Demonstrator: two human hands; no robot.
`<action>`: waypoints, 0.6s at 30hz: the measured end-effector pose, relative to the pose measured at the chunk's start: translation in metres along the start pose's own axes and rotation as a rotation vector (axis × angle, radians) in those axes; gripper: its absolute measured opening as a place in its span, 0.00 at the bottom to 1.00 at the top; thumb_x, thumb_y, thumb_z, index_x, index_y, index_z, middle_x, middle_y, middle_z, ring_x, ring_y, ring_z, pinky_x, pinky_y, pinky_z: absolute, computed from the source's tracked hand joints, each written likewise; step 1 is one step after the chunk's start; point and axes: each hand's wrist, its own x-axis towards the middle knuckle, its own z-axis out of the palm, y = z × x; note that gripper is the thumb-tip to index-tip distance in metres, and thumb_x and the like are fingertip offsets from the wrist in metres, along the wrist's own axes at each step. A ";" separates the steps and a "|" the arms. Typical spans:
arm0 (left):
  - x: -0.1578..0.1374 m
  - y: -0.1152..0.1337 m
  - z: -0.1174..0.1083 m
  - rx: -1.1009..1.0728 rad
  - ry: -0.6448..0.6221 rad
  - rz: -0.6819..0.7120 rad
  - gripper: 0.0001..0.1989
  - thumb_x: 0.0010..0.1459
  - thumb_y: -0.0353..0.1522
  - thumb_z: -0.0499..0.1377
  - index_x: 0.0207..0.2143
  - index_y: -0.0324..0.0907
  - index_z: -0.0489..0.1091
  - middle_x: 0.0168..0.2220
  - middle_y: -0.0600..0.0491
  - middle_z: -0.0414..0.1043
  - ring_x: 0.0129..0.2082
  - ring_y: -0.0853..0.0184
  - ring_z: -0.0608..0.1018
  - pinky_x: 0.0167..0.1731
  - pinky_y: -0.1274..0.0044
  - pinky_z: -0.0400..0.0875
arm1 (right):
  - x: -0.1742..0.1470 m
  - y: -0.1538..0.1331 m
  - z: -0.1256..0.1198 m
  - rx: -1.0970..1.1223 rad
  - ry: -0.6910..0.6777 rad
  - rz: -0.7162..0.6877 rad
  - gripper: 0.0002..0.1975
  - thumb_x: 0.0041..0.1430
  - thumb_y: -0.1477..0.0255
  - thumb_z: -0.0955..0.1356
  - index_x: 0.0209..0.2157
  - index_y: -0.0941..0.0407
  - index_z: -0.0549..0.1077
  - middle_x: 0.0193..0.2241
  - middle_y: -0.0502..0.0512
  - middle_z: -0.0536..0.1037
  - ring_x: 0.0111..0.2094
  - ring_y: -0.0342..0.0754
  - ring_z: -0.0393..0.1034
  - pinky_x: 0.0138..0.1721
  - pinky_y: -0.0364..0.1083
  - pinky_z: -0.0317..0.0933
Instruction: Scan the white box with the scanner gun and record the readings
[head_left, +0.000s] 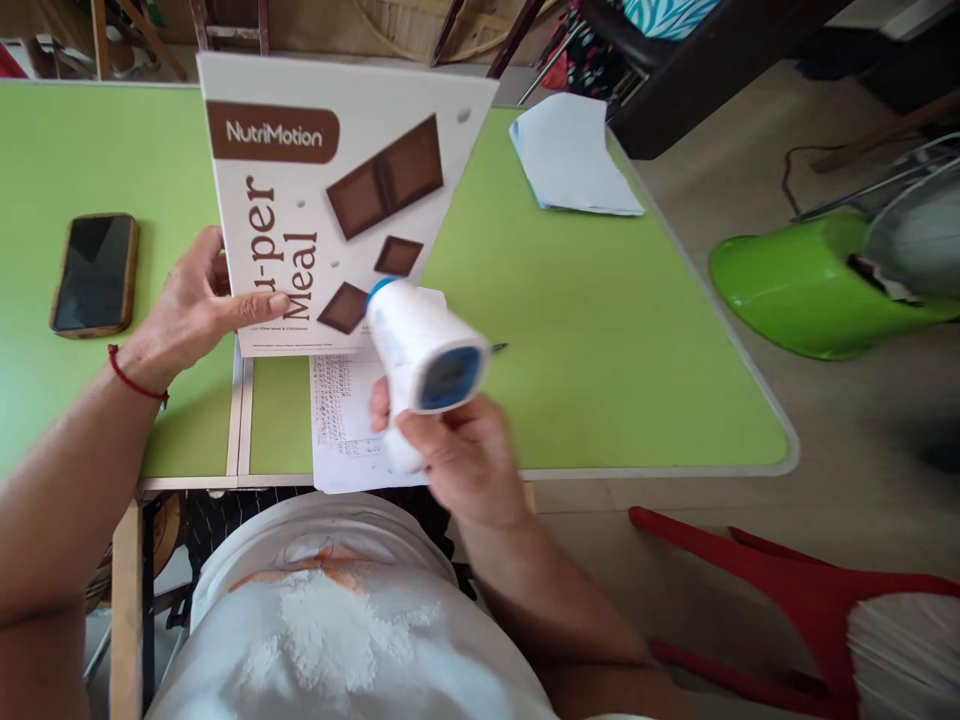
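Observation:
A white NutriMotion meal box [390, 120] with pictures of chocolate pieces stands tilted over the table, its printed face toward me. My left hand [199, 300] grips its lower left corner, thumb on the front and the other fingers behind. In my right hand [465, 455] is a white and blue infrared thermometer [420, 330], its small screen facing me and its nose close to the box's lower right part. I cannot tell whether the nose touches the box. Below the box lies a paper sheet [341, 450] with small handwriting, partly covered by the thermometer and hand.
A phone [96, 275] lies on the green table [600, 350] at the left. Folded white paper [574, 155] rests near the far right corner. A pen tip [499, 347] shows beside the thermometer. Right of the table are a green plastic stool [795, 290] and a red chair [810, 600].

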 end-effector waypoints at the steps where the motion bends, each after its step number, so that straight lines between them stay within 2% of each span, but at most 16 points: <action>1: 0.001 0.000 -0.001 -0.006 0.015 0.014 0.28 0.47 0.40 0.76 0.49 0.46 0.71 0.46 0.55 0.80 0.45 0.56 0.80 0.46 0.59 0.77 | 0.006 -0.007 -0.015 -0.108 0.018 -0.118 0.14 0.49 0.59 0.77 0.29 0.53 0.75 0.27 0.50 0.79 0.28 0.46 0.71 0.29 0.47 0.68; 3: 0.004 -0.003 -0.002 0.009 0.040 0.056 0.31 0.49 0.40 0.76 0.51 0.47 0.67 0.51 0.57 0.77 0.52 0.58 0.78 0.53 0.60 0.74 | 0.023 -0.016 -0.049 -0.387 0.079 -0.266 0.12 0.49 0.64 0.78 0.34 0.53 0.78 0.35 0.54 0.83 0.36 0.50 0.76 0.38 0.51 0.73; 4: 0.006 -0.005 -0.003 0.028 0.069 0.101 0.32 0.48 0.41 0.76 0.51 0.47 0.65 0.52 0.57 0.76 0.53 0.59 0.76 0.54 0.61 0.73 | 0.034 -0.019 -0.066 -0.561 0.114 -0.311 0.14 0.48 0.65 0.78 0.38 0.53 0.80 0.39 0.56 0.83 0.41 0.52 0.77 0.43 0.54 0.74; 6: 0.012 -0.013 -0.003 0.061 0.106 0.173 0.35 0.46 0.43 0.77 0.49 0.45 0.63 0.51 0.57 0.75 0.54 0.61 0.75 0.55 0.63 0.72 | 0.056 -0.016 -0.097 -0.849 0.092 -0.290 0.23 0.47 0.67 0.77 0.48 0.54 0.79 0.50 0.61 0.81 0.50 0.58 0.76 0.55 0.60 0.70; 8: 0.018 -0.022 -0.002 0.087 0.102 0.191 0.35 0.47 0.44 0.77 0.49 0.43 0.62 0.50 0.57 0.74 0.54 0.62 0.75 0.55 0.63 0.71 | 0.077 -0.005 -0.118 -1.014 0.037 -0.242 0.30 0.46 0.69 0.78 0.53 0.55 0.76 0.51 0.61 0.81 0.51 0.61 0.76 0.55 0.63 0.69; 10: 0.023 -0.030 0.001 0.101 0.078 0.210 0.37 0.47 0.44 0.77 0.50 0.43 0.61 0.51 0.57 0.73 0.54 0.62 0.74 0.56 0.63 0.70 | 0.093 0.010 -0.129 -1.092 -0.007 -0.239 0.30 0.47 0.68 0.77 0.54 0.53 0.76 0.49 0.61 0.81 0.49 0.62 0.77 0.53 0.64 0.71; 13: 0.029 -0.039 0.004 0.098 0.032 0.207 0.36 0.49 0.46 0.76 0.52 0.44 0.62 0.51 0.56 0.73 0.53 0.63 0.74 0.56 0.63 0.69 | 0.103 0.025 -0.133 -1.138 -0.073 -0.270 0.26 0.50 0.67 0.76 0.52 0.52 0.77 0.46 0.59 0.82 0.46 0.61 0.77 0.50 0.63 0.72; 16: 0.032 -0.040 0.004 0.067 0.004 0.161 0.32 0.50 0.50 0.74 0.48 0.44 0.65 0.46 0.56 0.74 0.48 0.64 0.76 0.50 0.65 0.72 | 0.097 0.021 -0.132 -1.191 -0.046 -0.353 0.23 0.52 0.69 0.75 0.51 0.51 0.77 0.47 0.60 0.80 0.49 0.61 0.75 0.50 0.63 0.70; 18: 0.030 -0.037 0.002 0.107 0.008 0.129 0.34 0.50 0.51 0.73 0.49 0.43 0.64 0.46 0.56 0.73 0.47 0.65 0.76 0.43 0.69 0.74 | 0.086 0.012 -0.133 -1.225 0.003 -0.427 0.18 0.54 0.70 0.74 0.48 0.51 0.78 0.46 0.61 0.79 0.49 0.61 0.74 0.49 0.61 0.69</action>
